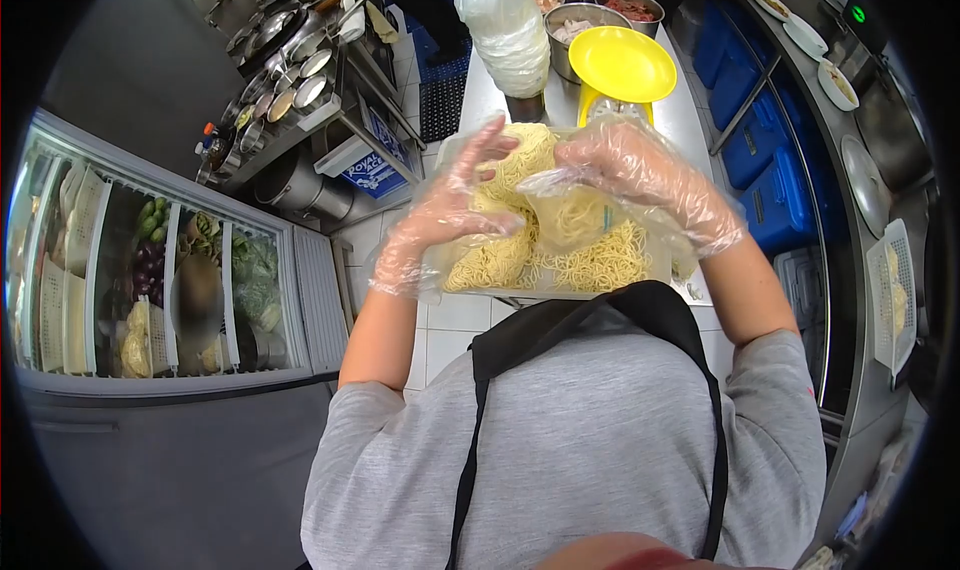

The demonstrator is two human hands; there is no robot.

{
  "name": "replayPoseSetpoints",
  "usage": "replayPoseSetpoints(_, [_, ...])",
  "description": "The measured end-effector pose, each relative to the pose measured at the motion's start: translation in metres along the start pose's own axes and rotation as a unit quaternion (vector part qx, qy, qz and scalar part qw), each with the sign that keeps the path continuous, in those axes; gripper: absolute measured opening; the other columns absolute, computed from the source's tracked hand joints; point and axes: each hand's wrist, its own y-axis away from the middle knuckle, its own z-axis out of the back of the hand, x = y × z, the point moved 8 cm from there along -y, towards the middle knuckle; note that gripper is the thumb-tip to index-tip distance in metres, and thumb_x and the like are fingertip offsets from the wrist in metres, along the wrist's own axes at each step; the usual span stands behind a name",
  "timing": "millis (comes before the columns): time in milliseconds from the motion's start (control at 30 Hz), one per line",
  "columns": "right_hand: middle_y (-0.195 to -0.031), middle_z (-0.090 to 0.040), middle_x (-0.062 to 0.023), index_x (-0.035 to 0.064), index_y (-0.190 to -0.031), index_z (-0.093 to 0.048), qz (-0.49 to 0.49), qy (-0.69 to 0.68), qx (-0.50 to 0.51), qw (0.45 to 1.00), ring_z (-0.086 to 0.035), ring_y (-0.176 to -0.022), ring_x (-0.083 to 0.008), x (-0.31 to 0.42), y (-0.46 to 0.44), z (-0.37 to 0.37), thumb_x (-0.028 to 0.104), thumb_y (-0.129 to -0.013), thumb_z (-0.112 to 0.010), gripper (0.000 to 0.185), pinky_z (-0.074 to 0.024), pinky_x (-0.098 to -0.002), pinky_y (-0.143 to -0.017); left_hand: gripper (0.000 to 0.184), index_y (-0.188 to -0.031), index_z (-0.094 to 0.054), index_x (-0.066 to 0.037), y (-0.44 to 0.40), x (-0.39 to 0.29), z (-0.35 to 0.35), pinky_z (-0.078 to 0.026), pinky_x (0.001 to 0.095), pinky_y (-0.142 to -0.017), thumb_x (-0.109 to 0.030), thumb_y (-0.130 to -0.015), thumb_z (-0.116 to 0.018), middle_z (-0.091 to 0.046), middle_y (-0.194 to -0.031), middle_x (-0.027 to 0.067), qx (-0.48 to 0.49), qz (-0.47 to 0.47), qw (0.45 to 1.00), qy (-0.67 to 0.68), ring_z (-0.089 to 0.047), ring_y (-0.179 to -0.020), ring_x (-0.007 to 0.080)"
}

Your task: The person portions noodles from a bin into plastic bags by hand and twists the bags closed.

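Loose yellow noodles [600, 258] fill a clear plastic tub [655, 270] in front of me, with a taller heap on its left side. My right hand [625, 165], in a clear plastic glove, is closed on the top of a clear plastic bag [575, 215]. Some noodles show inside or through that bag. Over the left heap is my left hand [450, 205], also gloved, its fingers spread and thumb apart. Whether its fingertips touch the noodles I cannot tell.
Behind the tub stand a yellow scale [622, 65] and a tall stack of plastic bags [503, 40]. Metal bowls of ingredients [630, 8] line the table's far end. A glass-topped fridge [170, 270] is at left; blue bins [770, 200] sit under the right counter.
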Motion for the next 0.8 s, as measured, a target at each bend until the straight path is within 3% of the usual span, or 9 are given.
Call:
replayPoseSetpoints(100, [-0.073,-0.062,-0.0117,0.0071,-0.085,-0.062,0.021,0.025,0.129,0.991,-0.062,-0.074,-0.0295,0.01,-0.013,-0.011,0.008,-0.073,-0.069,0.014,-0.0492,-0.0355,-0.065,0.12,-0.145,-0.022,-0.017,-0.014,-0.002,-0.023,-0.024,0.0468,-0.111,-0.041,-0.047,-0.088,-0.038,-0.14,0.0134,0.109,0.004,0.991,-0.074,-0.033,-0.131,0.0302])
replayPoseSetpoints(267, [-0.074,-0.064,-0.0124,0.0099,-0.088,-0.068,0.073,-0.075,0.04,0.994,-0.062,-0.072,-0.0297,0.032,-0.033,0.006,0.021,-0.085,-0.054,0.018,-0.0481,-0.0377,-0.067,0.094,-0.136,-0.036,-0.011,-0.038,0.009,-0.06,-0.027,0.0408,-0.109,-0.039,-0.059,-0.081,-0.044,-0.133,0.0129,0.218,0.021,0.971,-0.1,-0.038,-0.127,0.0276])
replayPoseSetpoints(333, [-0.082,-0.065,-0.0129,0.0106,-0.089,-0.069,-0.158,-0.14,0.112,0.971,-0.062,-0.076,-0.0285,0.008,-0.036,-0.009,0.021,-0.083,-0.056,0.018,-0.0487,-0.0368,-0.068,0.081,-0.131,-0.041,-0.01,-0.045,0.016,-0.069,-0.03,0.0389,-0.108,-0.037,-0.065,-0.078,-0.049,-0.129,0.0124,0.187,0.074,0.979,0.013,-0.042,-0.124,0.0261])
replayPoseSetpoints(367, [-0.082,-0.065,-0.0129,0.0106,-0.089,-0.069,-0.159,-0.138,0.109,0.971,-0.062,-0.076,-0.0285,0.005,-0.034,-0.007,0.021,-0.083,-0.056,0.018,-0.0487,-0.0368,-0.068,0.075,-0.129,-0.044,-0.009,-0.047,0.017,-0.074,-0.031,0.038,-0.107,-0.036,-0.068,-0.077,-0.051,-0.127,0.0121,0.171,0.099,0.977,0.074,-0.043,-0.123,0.0253])
replayPoseSetpoints(467, [-0.088,-0.066,-0.0118,0.0106,-0.093,-0.069,0.066,0.093,0.028,0.993,-0.063,-0.078,-0.0255,0.012,-0.027,0.011,0.021,-0.085,-0.055,0.019,-0.0493,-0.036,-0.069,0.057,-0.123,-0.051,-0.006,-0.042,0.019,-0.086,-0.034,0.0351,-0.105,-0.032,-0.077,-0.072,-0.057,-0.121,0.0113,0.124,0.159,0.962,0.184,-0.048,-0.119,0.0229])
replayPoseSetpoints(533, [-0.1,-0.064,-0.0074,0.0111,-0.105,-0.066,-0.027,-0.121,-0.04,0.991,-0.062,-0.089,-0.0203,-0.029,-0.015,0.028,0.022,-0.087,-0.055,0.023,-0.0494,-0.0344,-0.075,0.051,-0.121,-0.054,-0.005,-0.041,0.017,-0.089,-0.036,0.0341,-0.104,-0.031,-0.08,-0.071,-0.059,-0.119,0.0111,0.111,0.172,0.957,0.206,-0.05,-0.118,0.0221])
replayPoseSetpoints(600, [-0.109,-0.06,-0.0044,0.0079,-0.114,-0.06,-0.165,-0.357,-0.193,0.899,-0.056,-0.099,-0.0141,-0.065,0.016,0.05,0.024,-0.087,-0.06,0.032,-0.0469,-0.0311,-0.083,0.036,-0.114,-0.06,0.0,-0.041,-0.009,-0.093,-0.04,0.0312,-0.097,-0.024,-0.087,-0.062,-0.06,-0.114,0.0107,0.158,0.094,0.929,0.321,-0.054,-0.107,0.0188])
replayPoseSetpoints(700, [-0.113,-0.057,-0.0051,0.0048,-0.116,-0.057,-0.241,-0.399,-0.096,0.88,-0.052,-0.103,-0.0145,-0.071,0.05,-0.012,0.03,-0.084,-0.064,0.041,-0.0432,-0.0305,-0.089,0.041,-0.118,-0.056,0.0,-0.034,0.004,-0.078,-0.04,0.0315,-0.097,-0.028,-0.089,-0.059,-0.059,-0.116,0.0104,0.071,0.201,0.964,0.161,-0.053,-0.11,0.0187])
replayPoseSetpoints(800, [-0.113,-0.059,-0.0083,0.004,-0.115,-0.057,-0.273,-0.395,0.011,0.877,-0.054,-0.104,-0.0191,-0.033,0.037,-0.026,0.034,-0.085,-0.061,0.043,-0.0432,-0.0331,-0.091,0.05,-0.121,-0.055,-0.002,-0.042,0.05,-0.093,-0.039,0.0321,-0.1,-0.032,-0.083,-0.067,-0.059,-0.119,0.0099,0.106,0.144,0.941,0.289,-0.052,-0.112,0.0183])
